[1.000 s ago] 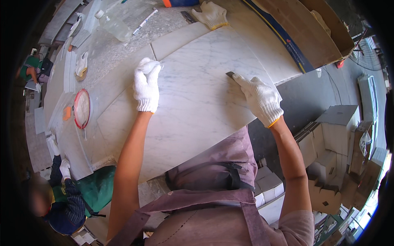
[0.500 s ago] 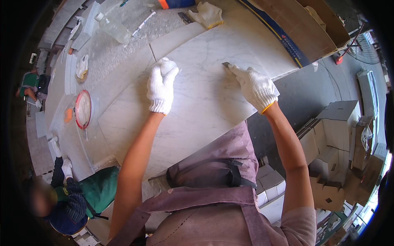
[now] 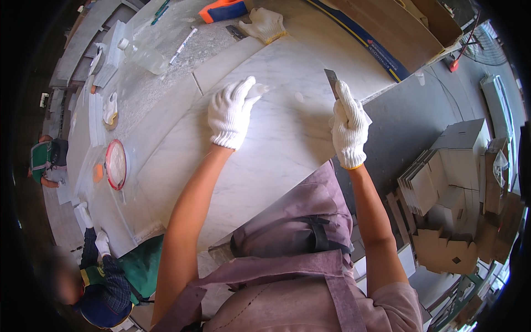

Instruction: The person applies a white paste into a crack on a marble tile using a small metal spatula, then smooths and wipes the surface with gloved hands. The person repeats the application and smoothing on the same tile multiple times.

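A large white marble-look slab (image 3: pixel 276 138) with grey veins lies before me. My left hand (image 3: pixel 229 113), in a white knit glove, is over its middle with fingers curled. A small whitish bit shows at the fingertips, too unclear to name. My right hand (image 3: pixel 349 124), gloved too, is closed round a scraper (image 3: pixel 331 82), its flat metal blade pointing away above the slab's right edge. A small pale blob (image 3: pixel 299 97) shows on the slab between my hands.
Beyond the slab lie a spare glove (image 3: pixel 264 25), a marker (image 3: pixel 183 45), a clear bottle (image 3: pixel 142 56) and an orange-blue object (image 3: pixel 224 10). At left stands a red-rimmed bowl (image 3: pixel 116 164). A co-worker (image 3: pixel 102 276) is at lower left. Cardboard boxes (image 3: pixel 451 177) stand right.
My right hand has moved right and lifted the scraper, its blade now pointing away. My left hand has shifted slightly right. The pale blob now shows on the slab.
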